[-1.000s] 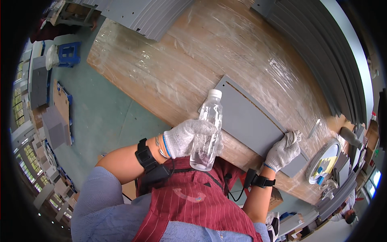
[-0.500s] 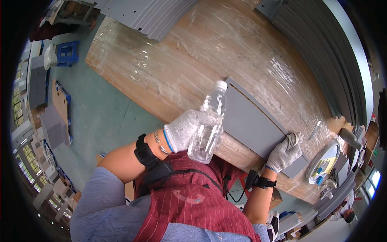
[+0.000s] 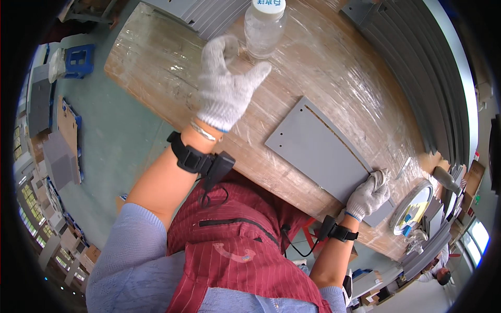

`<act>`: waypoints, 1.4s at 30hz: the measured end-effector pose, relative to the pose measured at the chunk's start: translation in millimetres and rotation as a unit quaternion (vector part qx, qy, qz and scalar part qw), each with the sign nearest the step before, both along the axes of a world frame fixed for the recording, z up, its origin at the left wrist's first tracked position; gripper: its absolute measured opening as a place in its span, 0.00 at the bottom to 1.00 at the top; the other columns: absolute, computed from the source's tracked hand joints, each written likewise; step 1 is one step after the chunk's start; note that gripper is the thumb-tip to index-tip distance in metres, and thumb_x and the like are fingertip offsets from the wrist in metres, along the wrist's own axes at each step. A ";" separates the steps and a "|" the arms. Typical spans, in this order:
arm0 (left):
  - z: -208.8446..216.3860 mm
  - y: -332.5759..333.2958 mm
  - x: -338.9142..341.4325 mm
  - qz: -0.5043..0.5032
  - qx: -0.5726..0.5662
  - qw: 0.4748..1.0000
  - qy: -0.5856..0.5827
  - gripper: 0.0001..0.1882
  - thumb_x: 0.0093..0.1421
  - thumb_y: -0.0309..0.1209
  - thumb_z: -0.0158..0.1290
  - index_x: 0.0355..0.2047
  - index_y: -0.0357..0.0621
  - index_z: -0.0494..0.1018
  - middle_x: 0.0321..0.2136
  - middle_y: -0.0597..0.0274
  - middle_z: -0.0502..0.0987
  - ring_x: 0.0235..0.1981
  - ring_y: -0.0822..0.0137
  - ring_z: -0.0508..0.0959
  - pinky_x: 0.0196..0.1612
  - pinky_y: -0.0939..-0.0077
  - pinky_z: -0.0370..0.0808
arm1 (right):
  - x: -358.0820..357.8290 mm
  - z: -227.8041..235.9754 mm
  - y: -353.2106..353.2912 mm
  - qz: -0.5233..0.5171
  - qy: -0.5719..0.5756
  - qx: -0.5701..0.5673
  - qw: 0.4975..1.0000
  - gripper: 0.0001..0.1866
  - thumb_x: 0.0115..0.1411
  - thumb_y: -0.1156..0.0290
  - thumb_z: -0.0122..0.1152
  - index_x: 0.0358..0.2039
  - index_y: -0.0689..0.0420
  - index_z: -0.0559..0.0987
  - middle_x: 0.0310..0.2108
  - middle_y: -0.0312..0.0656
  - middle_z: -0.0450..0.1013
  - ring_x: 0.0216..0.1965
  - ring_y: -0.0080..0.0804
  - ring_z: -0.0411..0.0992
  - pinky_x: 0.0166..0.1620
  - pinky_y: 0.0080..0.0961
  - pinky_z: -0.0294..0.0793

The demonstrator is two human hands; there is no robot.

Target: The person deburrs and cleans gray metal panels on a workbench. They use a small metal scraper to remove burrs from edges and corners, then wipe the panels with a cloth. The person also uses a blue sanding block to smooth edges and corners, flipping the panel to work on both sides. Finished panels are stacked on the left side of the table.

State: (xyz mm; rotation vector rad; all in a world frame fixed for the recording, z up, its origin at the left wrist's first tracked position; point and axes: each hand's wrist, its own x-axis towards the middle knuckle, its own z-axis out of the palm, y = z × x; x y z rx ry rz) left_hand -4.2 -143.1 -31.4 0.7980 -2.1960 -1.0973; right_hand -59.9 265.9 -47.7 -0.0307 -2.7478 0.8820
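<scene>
A clear plastic bottle [image 3: 263,35] with a white cap stands upright on the film-covered table [image 3: 209,68] at the far side. Just short of it, my left hand [image 3: 224,91], in a white knit glove, is open, thumb and fingers spread apart with nothing between them. A grey panel [image 3: 318,151] lies flat at the near edge of the table, with small holes at its left end and a narrow brown groove along its far side. My gloved right hand [image 3: 366,198] rests on the panel's right part, closed on a crumpled whitish cloth [image 3: 380,178].
Grey panels [image 3: 412,68] are stacked along the right, and more stacked panels [image 3: 209,18] lie at the far left. Right of my right hand are an oval clear-lidded container [image 3: 415,208] and a grey bottle [image 3: 447,179]. A blue stool [image 3: 79,61] stands on the floor at left.
My left hand has moved forward and let go of the bottle, which now stands farther off on the table. My right hand has stayed at the panel.
</scene>
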 end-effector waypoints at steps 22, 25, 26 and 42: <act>-43.0 112.8 90.3 -0.450 -0.123 0.883 0.040 0.18 0.53 0.32 0.50 0.43 0.36 0.78 0.46 0.53 0.79 0.53 0.56 0.76 0.62 0.62 0.71 | -34.0 28.8 -235.5 0.444 -0.038 0.108 0.889 0.13 0.54 0.70 0.65 0.41 0.55 0.81 0.41 0.49 0.74 0.34 0.52 0.77 0.37 0.40 0.78; -41.9 112.5 89.8 -0.458 -0.120 0.880 0.039 0.19 0.53 0.31 0.50 0.43 0.35 0.78 0.46 0.53 0.79 0.52 0.56 0.77 0.62 0.62 0.71 | -34.8 18.2 -232.1 0.422 -0.045 0.134 0.896 0.12 0.54 0.70 0.63 0.40 0.55 0.81 0.40 0.49 0.74 0.34 0.52 0.76 0.36 0.41 0.78; -41.3 112.4 90.7 -0.460 -0.114 0.880 0.025 0.19 0.52 0.31 0.51 0.43 0.35 0.78 0.46 0.53 0.79 0.52 0.56 0.77 0.62 0.62 0.71 | -24.6 31.0 -238.2 0.503 -0.045 0.187 0.843 0.12 0.54 0.69 0.62 0.40 0.54 0.81 0.38 0.48 0.74 0.33 0.51 0.77 0.36 0.41 0.78; -33.6 112.1 81.0 -0.453 -0.139 0.880 0.035 0.15 0.46 0.28 0.56 0.36 0.37 0.79 0.38 0.57 0.79 0.45 0.57 0.79 0.53 0.60 0.78 | -16.1 32.2 -213.8 0.400 0.017 0.175 0.899 0.16 0.53 0.69 0.61 0.44 0.47 0.80 0.40 0.39 0.74 0.37 0.39 0.76 0.43 0.38 0.75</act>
